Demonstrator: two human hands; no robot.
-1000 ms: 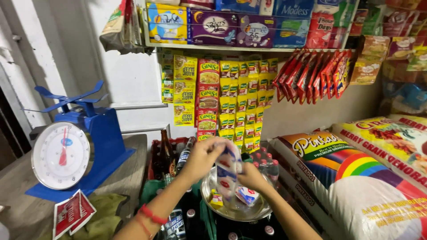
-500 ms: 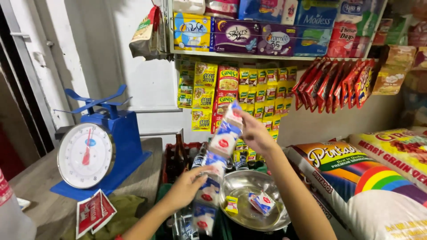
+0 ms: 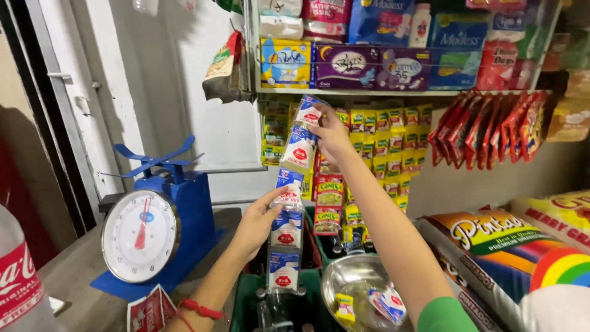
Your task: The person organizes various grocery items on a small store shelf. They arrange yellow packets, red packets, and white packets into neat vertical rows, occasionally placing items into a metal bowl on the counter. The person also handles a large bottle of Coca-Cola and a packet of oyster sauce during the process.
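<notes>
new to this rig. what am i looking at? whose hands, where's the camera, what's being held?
One view only, from a camera worn on a person's head, looking down at their own bare hands in a small shop. The right hand holds up the top of a strip of white-and-blue sachets; the left hand steadies it lower down. Left of them a blue weighing scale stands on the counter. Below sits a metal bowl with a few loose sachets. Packaged goods hang behind.

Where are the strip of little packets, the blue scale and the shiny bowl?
strip of packets [image 3: 287,230], head view, a lower packet's front.
blue scale [image 3: 141,237], head view, the round white dial.
shiny bowl [image 3: 344,275], head view, its bare left rim.
</notes>
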